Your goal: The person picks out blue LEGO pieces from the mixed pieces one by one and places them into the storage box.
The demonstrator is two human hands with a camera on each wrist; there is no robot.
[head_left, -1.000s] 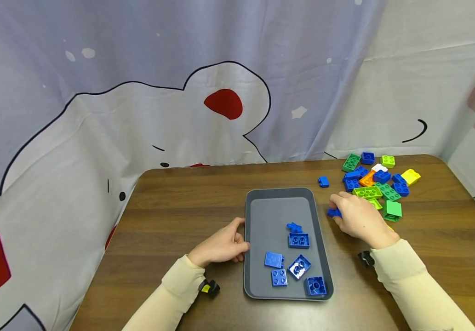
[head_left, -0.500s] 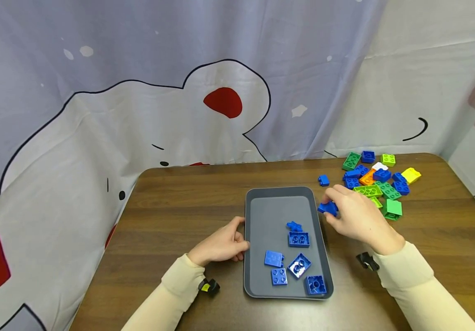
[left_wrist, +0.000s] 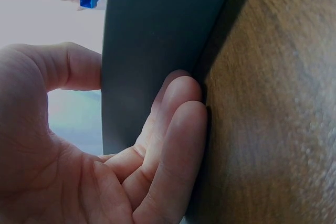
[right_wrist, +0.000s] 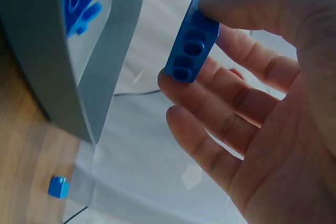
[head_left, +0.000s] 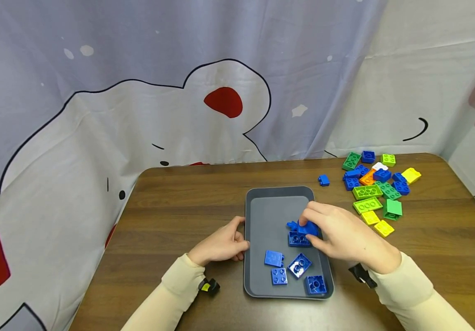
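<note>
My right hand [head_left: 340, 232] pinches a blue building brick [head_left: 307, 228] between thumb and fingers, over the right side of a grey tray [head_left: 266, 209]. In the right wrist view the held brick [right_wrist: 190, 43] is tilted, its studs showing. Below it in the tray lie a blue star-shaped piece [head_left: 292, 225], partly covered, and an upturned blue brick [head_left: 298, 239]. Several more blue bricks [head_left: 274, 258] lie nearer the front. At the tray's left edge my left hand [head_left: 220, 243] holds the rim, thumb on top and fingers [left_wrist: 181, 135] against the outer wall.
Right of the tray a loose group of bricks covers the back of the wooden table [head_left: 179, 207]: green [head_left: 392, 209], yellow [head_left: 384, 228], orange [head_left: 368, 178], white and blue ones. A single small blue brick [head_left: 323, 180] lies near the tray's far right corner. A patterned curtain [head_left: 138, 124] hangs behind.
My right hand has lifted the blue brick from the table beside the group and carried it left over the tray. Yellow bricks it covered now show. The left hand has stayed put.
</note>
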